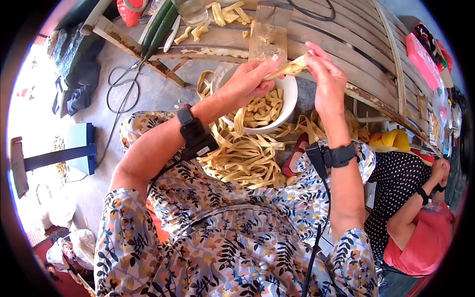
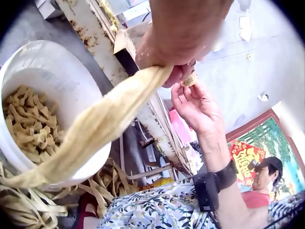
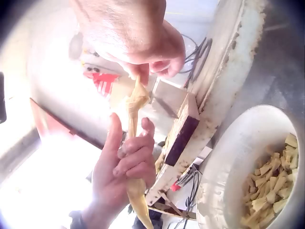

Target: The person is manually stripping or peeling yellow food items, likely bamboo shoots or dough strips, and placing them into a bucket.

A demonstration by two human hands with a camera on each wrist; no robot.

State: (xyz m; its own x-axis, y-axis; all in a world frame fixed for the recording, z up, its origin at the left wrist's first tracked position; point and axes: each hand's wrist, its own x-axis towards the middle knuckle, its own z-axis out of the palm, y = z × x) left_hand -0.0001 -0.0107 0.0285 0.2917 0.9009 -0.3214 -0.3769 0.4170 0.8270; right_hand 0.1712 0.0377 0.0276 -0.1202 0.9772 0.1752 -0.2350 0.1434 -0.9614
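A flat, pale yellow strip that looks like tofu skin stretches between both hands above the white bucket. My left hand grips it with fingers curled, and a long tail hangs from that hand in the left wrist view. My right hand pinches the other end, its thumb and fingertips together. Close below those fingertips the strip bunches into a knot in the right wrist view. Short knotted pieces fill the lower part of the bucket. Long loose strips lie heaped in front of it.
Beyond the hands stands a slatted bench with a wooden board at its near edge. Cucumbers, a white-handled tool, a glass jar and more pieces are on it. Another person sits at the right.
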